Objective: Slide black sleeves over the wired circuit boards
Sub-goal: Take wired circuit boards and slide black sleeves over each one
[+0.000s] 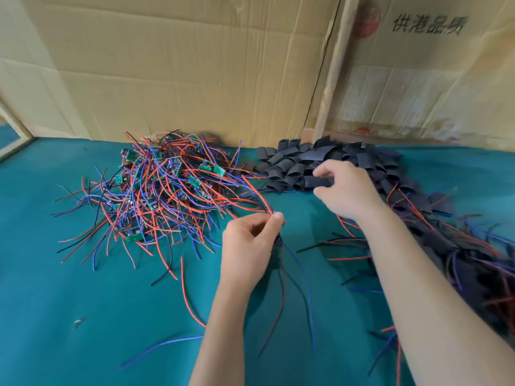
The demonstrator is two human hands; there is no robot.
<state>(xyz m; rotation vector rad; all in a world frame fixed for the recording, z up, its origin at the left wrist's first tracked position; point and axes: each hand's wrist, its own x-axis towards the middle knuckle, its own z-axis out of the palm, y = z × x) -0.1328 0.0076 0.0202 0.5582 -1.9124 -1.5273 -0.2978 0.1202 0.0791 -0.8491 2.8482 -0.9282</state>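
Two hands are working: the left hand [250, 240], at six o'clock on the desk [83, 302], is pinching a wired board [278, 242] by its red wires, leads dangling. The right hand [344, 188] is reaching, fingers loosely curled, into the sleeve pile [320, 162] at one o'clock, touching one; whether it is pinching it I cannot tell. Bunching the thin, floppy wires first should be helping threading. The sleeves are looking matte, flattened, tubular. Unsleeved boards [156, 188] are tangling at ten o'clock on teal cloth.

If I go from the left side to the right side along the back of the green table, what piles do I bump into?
Tangled pile of circuit boards with red and blue wires → pile of empty black sleeves → right hand reaching into the sleeves → heap of finished sleeved boards.
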